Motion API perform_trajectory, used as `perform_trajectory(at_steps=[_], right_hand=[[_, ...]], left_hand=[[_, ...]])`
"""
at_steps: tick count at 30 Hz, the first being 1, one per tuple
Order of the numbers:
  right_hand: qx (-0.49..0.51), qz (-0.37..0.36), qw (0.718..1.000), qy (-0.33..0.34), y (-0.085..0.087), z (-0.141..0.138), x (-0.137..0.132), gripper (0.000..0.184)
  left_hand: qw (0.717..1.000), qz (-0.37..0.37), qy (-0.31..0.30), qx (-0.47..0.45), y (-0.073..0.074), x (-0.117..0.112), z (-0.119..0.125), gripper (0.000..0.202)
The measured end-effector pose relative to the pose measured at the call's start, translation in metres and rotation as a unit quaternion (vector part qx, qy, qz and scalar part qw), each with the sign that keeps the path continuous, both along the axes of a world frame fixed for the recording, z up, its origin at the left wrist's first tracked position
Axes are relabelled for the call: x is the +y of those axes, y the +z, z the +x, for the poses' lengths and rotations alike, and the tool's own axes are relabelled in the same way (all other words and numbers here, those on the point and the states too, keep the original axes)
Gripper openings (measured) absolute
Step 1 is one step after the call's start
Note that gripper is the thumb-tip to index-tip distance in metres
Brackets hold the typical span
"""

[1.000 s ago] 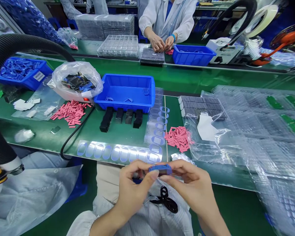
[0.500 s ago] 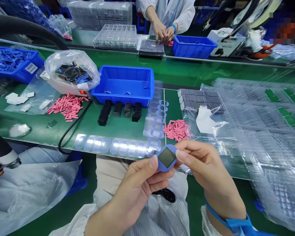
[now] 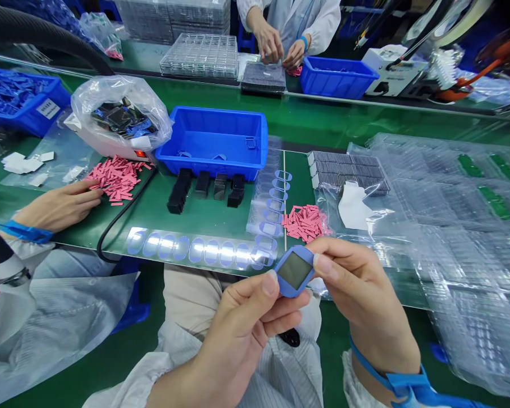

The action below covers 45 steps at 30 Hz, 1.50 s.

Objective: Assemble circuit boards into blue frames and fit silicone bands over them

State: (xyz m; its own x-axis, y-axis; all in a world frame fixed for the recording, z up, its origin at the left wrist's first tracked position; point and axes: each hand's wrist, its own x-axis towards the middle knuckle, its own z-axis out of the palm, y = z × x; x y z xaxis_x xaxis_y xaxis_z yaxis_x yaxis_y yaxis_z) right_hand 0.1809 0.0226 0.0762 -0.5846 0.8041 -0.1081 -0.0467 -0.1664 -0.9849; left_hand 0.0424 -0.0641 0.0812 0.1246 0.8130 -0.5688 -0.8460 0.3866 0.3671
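A small rounded device with a blue casing and a square grey-green screen (image 3: 294, 271) is held up above the bench's front edge, with its screen facing me. My left hand (image 3: 238, 334) pinches its lower edge between thumb and fingers. My right hand (image 3: 361, 289) grips its upper right side with the thumb and fingertips and wears a blue wrist strap. At the left, a neighbouring person's hand (image 3: 57, 207) with a blue strap rests on the green bench beside a heap of pink strips (image 3: 117, 178).
A blue plastic crate (image 3: 212, 144) stands behind several black blocks (image 3: 204, 192). Clear film with blue oval pieces (image 3: 195, 252) lies along the bench edge. Pink strips (image 3: 304, 222) and dark modules (image 3: 348, 173) lie nearby. Clear plastic trays (image 3: 450, 226) cover the right side.
The device has turned from edge-on to screen-up and risen toward the bench edge. A neighbouring person's hand has come in at the left, and the view has tilted slightly.
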Motion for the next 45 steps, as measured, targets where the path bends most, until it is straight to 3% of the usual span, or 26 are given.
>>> perform_trajectory(at_steps=[9,17,19,24,29,31,33,36,39,43,45], right_hand=[[0.002,0.006,1.0,-0.012,0.0,-0.001,0.002,0.019],[-0.059,0.108,0.99,-0.075,-0.002,-0.007,-0.005,0.011],[-0.091,0.157,0.977,-0.11,-0.002,-0.009,-0.009,0.007],[-0.099,0.298,0.942,-0.119,-0.006,-0.001,-0.011,0.023],[-0.083,0.496,0.86,-0.091,-0.016,0.018,-0.015,0.055],[-0.109,0.529,0.837,-0.091,-0.022,0.021,-0.019,0.061],[-0.107,0.52,0.84,-0.108,-0.027,0.02,-0.024,0.067],[-0.08,0.436,0.885,-0.144,-0.032,0.013,-0.031,0.071],[-0.07,0.316,0.928,-0.182,-0.03,0.007,-0.035,0.048],[-0.037,0.204,0.961,-0.182,-0.025,0.008,-0.034,0.03],[-0.046,0.172,0.97,-0.167,-0.023,0.012,-0.03,0.023]], left_hand=[[1.0,-0.001,-0.001,-0.012,0.001,0.002,0.001,0.018],[1.0,-0.006,0.017,0.024,-0.005,0.005,0.004,0.018],[0.998,-0.001,0.019,0.06,-0.01,0.006,0.004,0.017],[0.98,0.072,0.011,0.185,-0.02,0.008,-0.003,0.02],[0.956,0.164,-0.033,0.239,-0.017,0.009,-0.016,0.017],[0.936,0.208,-0.041,0.283,-0.013,0.01,-0.022,0.015],[0.9,0.248,-0.031,0.358,-0.011,0.01,-0.027,0.021],[0.866,0.258,-0.017,0.427,-0.011,0.009,-0.031,0.045],[0.885,0.233,-0.012,0.402,-0.014,0.009,-0.028,0.058],[0.89,0.188,0.001,0.414,-0.017,0.01,-0.018,0.04],[0.899,0.164,-0.001,0.407,-0.02,0.011,-0.012,0.045]])
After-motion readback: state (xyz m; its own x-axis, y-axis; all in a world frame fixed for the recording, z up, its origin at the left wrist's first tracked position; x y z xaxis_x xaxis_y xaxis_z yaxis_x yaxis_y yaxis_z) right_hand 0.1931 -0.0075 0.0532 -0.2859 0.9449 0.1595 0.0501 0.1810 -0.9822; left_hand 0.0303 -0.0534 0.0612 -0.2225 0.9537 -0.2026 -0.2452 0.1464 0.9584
